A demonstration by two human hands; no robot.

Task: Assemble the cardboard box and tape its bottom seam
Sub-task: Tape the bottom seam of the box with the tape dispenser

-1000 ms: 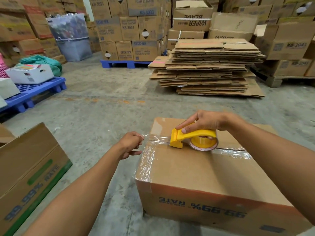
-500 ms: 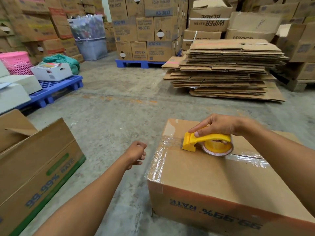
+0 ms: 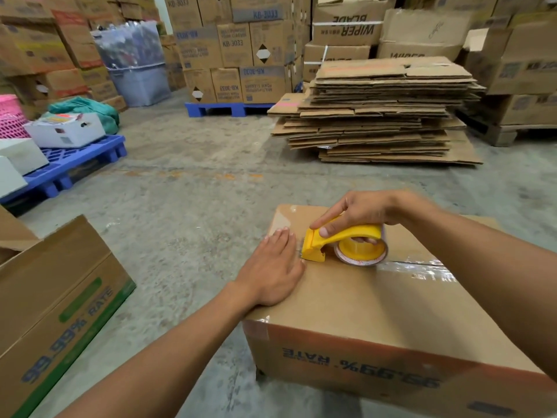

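A brown cardboard box (image 3: pixel 367 309) stands upside down on the concrete floor, its print reading inverted. Clear tape (image 3: pixel 422 268) runs along its upper seam toward the right. A yellow tape dispenser (image 3: pixel 340 241) with a roll of clear tape rests on the seam near the box's left edge. My right hand (image 3: pixel 358 212) grips the dispenser's handle from above. My left hand (image 3: pixel 272 270) lies flat, fingers together, on the box's left end, touching the dispenser's front.
Another printed cardboard box (image 3: pixel 51 303) stands at the left. A stack of flattened cartons (image 3: pixel 382 113) lies ahead on the floor. Blue pallets (image 3: pixel 72 164) with white boxes sit at far left, stacked cartons line the back.
My left hand, which hung off the box's left side, has come up and pressed flat on the box top beside the dispenser. The dispenser has stayed near the left edge.
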